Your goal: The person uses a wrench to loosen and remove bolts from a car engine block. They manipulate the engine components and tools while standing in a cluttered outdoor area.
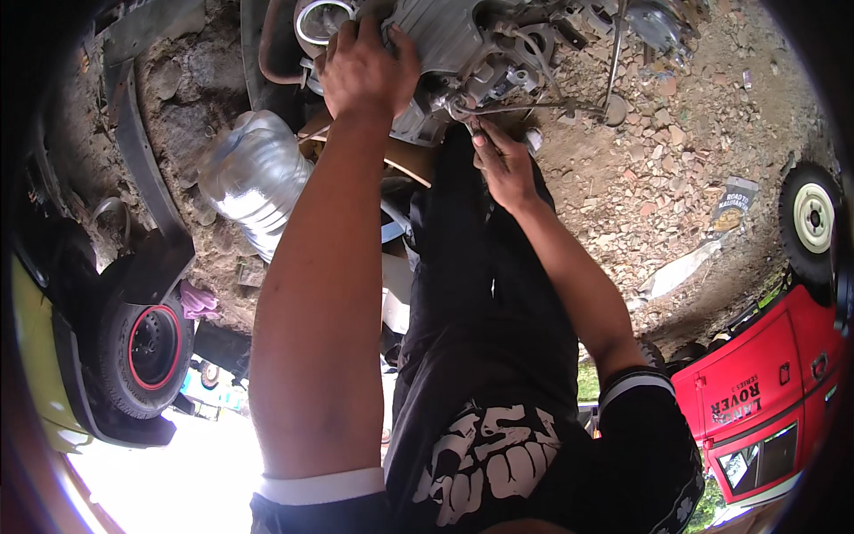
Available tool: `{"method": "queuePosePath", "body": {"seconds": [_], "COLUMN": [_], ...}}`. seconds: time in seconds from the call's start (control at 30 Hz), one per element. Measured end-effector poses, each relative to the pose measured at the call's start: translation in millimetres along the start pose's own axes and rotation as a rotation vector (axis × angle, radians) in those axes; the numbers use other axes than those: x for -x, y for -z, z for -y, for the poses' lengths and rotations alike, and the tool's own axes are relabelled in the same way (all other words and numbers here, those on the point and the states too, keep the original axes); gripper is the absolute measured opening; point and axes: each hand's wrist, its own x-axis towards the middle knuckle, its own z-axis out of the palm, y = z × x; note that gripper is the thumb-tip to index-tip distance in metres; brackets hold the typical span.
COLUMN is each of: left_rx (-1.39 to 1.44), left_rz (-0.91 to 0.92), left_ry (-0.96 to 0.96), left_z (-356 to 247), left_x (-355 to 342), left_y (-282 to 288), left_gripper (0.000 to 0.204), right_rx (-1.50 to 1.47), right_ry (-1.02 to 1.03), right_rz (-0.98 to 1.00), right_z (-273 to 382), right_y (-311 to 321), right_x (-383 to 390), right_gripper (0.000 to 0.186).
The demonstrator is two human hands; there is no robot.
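At the top of the view is a grey metal engine (440, 36) with a ribbed cover, pipes and rods. My left hand (369, 76) rests on its left part, fingers and thumb apart, beside a round pale metal ring (322, 20). My right hand (505, 165) is closed round the handle of what looks like a ring spanner (460, 109). The spanner's looped end lies against a fitting on the engine's near side. My fingers hide most of the handle. A thin metal rod (551, 106) runs right from there.
A large clear plastic bottle (258, 178) lies left of my left forearm. Broken stones (654, 169) and an empty-looking packet (735, 203) cover ground at right. A red vehicle (752, 392) stands at lower right, and a wheel with a red rim (149, 349) at left.
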Motion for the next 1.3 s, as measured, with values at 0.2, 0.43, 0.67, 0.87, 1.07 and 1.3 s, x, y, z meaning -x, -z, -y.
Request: {"method": "queuePosePath", "body": {"seconds": [0.2, 0.43, 0.67, 0.87, 1.07, 1.3], "left_rx": [-0.024, -0.039, -0.021, -0.031, 0.047, 0.038], "left_rz": [-0.022, -0.003, -0.032, -0.056, -0.026, 0.034], "left_ry": [-0.016, 0.006, -0.031, -0.058, -0.026, 0.016], "left_z": [-5, -3, 0, 2, 1, -4], "left_x": [2, 2, 1, 1, -1, 0], "left_y": [5, 4, 4, -3, 1, 3], "left_gripper": [0.042, 0.043, 0.043, 0.042, 0.04, 0.041], "right_rx": [-0.478, -1.032, -1.237, -1.185, -1.164, -0.842], "right_ry": [-0.307, -0.542, -0.565, -0.481, -0.36, -0.424], "right_rz": [-0.172, -0.091, -0.218, -0.402, -0.493, -0.486], "right_z": [25, 81, 130, 124, 112, 102], "right_y": [-62, -96, -114, -142, -159, -144], "right_x": [26, 35, 16, 8, 4, 10], "right_gripper": [0.043, 0.047, 0.057, 0.06, 0.062, 0.063]}}
